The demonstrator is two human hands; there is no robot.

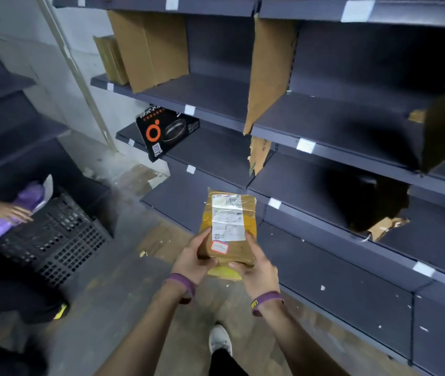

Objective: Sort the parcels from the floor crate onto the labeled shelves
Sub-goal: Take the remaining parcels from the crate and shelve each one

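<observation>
As hands (192, 263) (259, 270) grip the flat parcel (247, 249), tape (206, 221) glistens.

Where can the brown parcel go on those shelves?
Bare shelf board lies between the leaning cardboard sheet and the cardboard divider, and one level down between the black pan box and the torn cardboard. The left ends are crowded.

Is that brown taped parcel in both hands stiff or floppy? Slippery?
Probably fairly stiff: the parcel holds its flat shape though the left hand and right hand grip only its near end. Its glossy tape may be slippery.
</observation>
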